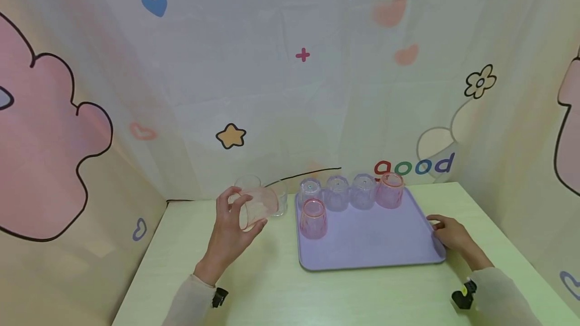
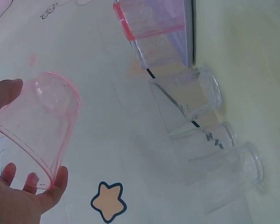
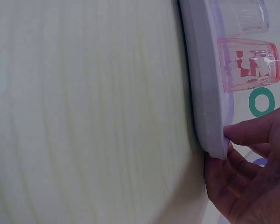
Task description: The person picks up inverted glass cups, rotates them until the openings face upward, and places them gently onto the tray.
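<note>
My left hand [image 1: 226,238] holds a see-through pink glass [image 1: 262,206] tipped on its side above the table, thumb and fingers spread round it. In the left wrist view the wide mouth of that pink glass [image 2: 46,121] faces the palm. The right hand [image 1: 453,235] pinches the right rim of a lilac tray [image 1: 376,245], with the thumb on top and fingers beneath, as the right wrist view shows. Along the tray's back stand three clear glasses and a pink glass [image 1: 389,191]. Another pink glass [image 1: 313,219] stands at its left side, narrower toward the top.
Behind the left hand, several clear glasses [image 2: 186,95] stand on the pale table [image 1: 290,296] left of the tray. A printed curtain [image 1: 272,89] hangs close behind the table's back edge and along both sides.
</note>
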A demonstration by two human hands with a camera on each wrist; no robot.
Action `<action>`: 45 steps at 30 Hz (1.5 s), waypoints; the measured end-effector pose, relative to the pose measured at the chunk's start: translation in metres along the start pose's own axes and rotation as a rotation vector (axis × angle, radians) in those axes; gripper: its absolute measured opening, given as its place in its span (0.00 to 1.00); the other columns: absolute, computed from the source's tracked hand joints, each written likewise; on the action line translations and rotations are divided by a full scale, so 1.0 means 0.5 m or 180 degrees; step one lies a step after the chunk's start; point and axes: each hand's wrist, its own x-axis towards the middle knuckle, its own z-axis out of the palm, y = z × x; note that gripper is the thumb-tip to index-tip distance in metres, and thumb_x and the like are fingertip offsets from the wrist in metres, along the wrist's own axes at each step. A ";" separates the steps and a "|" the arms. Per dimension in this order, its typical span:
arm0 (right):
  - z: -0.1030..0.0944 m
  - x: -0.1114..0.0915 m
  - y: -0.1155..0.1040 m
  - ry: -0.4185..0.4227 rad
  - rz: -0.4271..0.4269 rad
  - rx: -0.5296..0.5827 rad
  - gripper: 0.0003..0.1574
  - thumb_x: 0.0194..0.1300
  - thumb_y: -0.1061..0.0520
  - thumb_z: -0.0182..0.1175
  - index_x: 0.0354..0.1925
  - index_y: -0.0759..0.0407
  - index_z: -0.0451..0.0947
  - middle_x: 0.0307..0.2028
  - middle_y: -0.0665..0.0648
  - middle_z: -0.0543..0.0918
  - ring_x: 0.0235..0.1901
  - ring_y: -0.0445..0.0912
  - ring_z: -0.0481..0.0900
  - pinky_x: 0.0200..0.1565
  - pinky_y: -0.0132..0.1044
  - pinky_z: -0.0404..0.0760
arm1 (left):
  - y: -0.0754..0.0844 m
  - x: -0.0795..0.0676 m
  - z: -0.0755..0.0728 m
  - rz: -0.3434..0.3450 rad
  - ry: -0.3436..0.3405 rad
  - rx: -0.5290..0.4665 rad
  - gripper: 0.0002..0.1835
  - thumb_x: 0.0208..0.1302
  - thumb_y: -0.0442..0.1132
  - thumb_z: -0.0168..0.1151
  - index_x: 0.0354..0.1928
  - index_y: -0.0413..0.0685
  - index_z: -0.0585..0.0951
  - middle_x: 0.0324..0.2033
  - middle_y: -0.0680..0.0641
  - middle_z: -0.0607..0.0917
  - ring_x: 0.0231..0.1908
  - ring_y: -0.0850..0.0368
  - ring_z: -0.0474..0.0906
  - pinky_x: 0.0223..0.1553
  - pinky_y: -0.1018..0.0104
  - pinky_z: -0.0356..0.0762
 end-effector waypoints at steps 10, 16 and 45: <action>-0.001 0.004 0.003 -0.0003 0.0010 -0.0023 0.30 0.61 0.69 0.52 0.62 0.81 0.66 0.39 0.70 0.78 0.35 0.55 0.77 0.31 0.39 0.77 | 0.026 -0.013 0.025 0.0039 0.0065 -0.0197 0.39 0.48 0.39 0.84 0.59 0.45 0.70 0.61 0.36 0.64 0.61 0.38 0.67 0.50 0.41 0.82; -0.001 0.003 0.003 0.0035 -0.0003 -0.0069 0.30 0.61 0.69 0.53 0.61 0.81 0.67 0.38 0.69 0.78 0.34 0.54 0.76 0.31 0.39 0.76 | 0.044 -0.022 0.037 -0.0092 -0.0025 -0.0395 0.38 0.49 0.39 0.83 0.59 0.47 0.69 0.62 0.38 0.64 0.61 0.40 0.69 0.53 0.42 0.80; 0.015 -0.062 -0.193 0.0928 -0.0774 -0.0543 0.26 0.64 0.60 0.67 0.57 0.71 0.77 0.43 0.70 0.83 0.40 0.63 0.84 0.34 0.57 0.82 | 0.080 -0.040 0.061 -0.0206 -0.0054 -0.0818 0.37 0.51 0.40 0.80 0.61 0.48 0.69 0.63 0.40 0.64 0.58 0.44 0.74 0.51 0.53 0.83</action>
